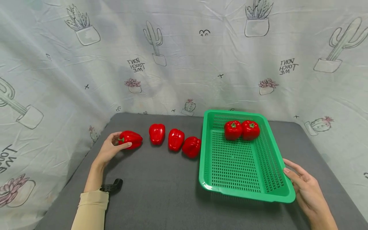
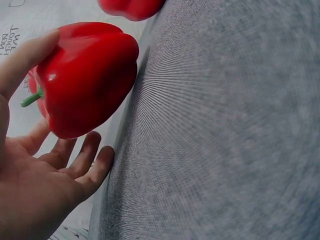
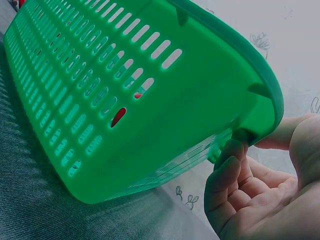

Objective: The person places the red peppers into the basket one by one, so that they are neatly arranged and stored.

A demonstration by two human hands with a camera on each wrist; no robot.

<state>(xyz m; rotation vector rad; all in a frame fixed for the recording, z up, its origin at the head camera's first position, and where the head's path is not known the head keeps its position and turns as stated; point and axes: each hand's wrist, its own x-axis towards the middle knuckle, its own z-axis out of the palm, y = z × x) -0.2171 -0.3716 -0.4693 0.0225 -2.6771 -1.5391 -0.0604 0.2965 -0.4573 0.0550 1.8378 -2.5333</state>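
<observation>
At the left of the head view, my left hand (image 1: 110, 149) holds a red bell pepper (image 1: 131, 139) by its stem end, thumb on one side and fingers on the other. The left wrist view shows the pepper's green stem (image 2: 32, 98) pointing back toward the palm. My right hand (image 1: 310, 191) grips the rim of a green plastic basket (image 1: 234, 166) at its near right corner. From the right wrist view, the fingers (image 3: 225, 175) curl under that rim. Two red bell peppers (image 1: 233, 130) sit side by side at the basket's far end, stems up.
Between the left hand and the basket, three more red bell peppers (image 1: 157, 134) lie in a loose row on the grey tabletop (image 1: 155, 191). The rightmost pepper (image 1: 191, 147) is right beside the basket's left wall. A cactus-print curtain (image 1: 184, 64) hangs behind the table and along its sides.
</observation>
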